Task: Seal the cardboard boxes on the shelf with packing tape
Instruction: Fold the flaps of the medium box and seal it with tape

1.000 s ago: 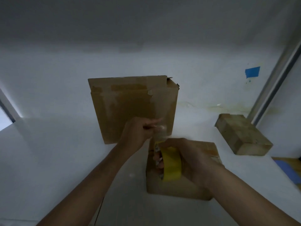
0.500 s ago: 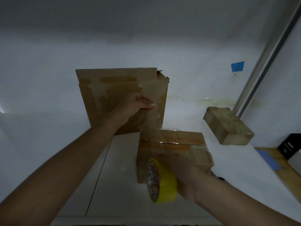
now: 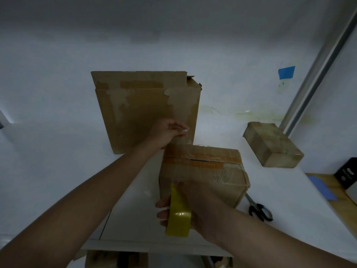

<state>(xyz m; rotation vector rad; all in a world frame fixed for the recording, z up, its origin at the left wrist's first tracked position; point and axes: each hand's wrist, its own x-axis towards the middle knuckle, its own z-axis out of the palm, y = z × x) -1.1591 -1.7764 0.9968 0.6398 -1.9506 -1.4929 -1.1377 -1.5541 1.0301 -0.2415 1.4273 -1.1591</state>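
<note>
A small cardboard box point(image 3: 212, 167) sits on the white shelf point(image 3: 58, 171), its top seam carrying old orange tape. My right hand point(image 3: 195, 206) grips a yellow roll of packing tape point(image 3: 178, 215) at the box's near left corner. A clear strip of tape point(image 3: 178, 151) runs from the roll up over the box's left end. My left hand point(image 3: 168, 131) pinches the strip's free end just above the box's far edge. Behind stands a tall cardboard box point(image 3: 144, 113) with torn old tape.
A flat cardboard box point(image 3: 272, 144) lies at the right near a metal upright point(image 3: 316, 78). Black-handled scissors point(image 3: 259, 209) lie right of the small box. A black object point(image 3: 347, 173) and a blue sheet point(image 3: 321, 187) rest on a wooden surface at far right.
The tape strip has been drawn out: my left hand carried its end up and back over the small box, while my right hand pulled the roll down toward the near edge.
</note>
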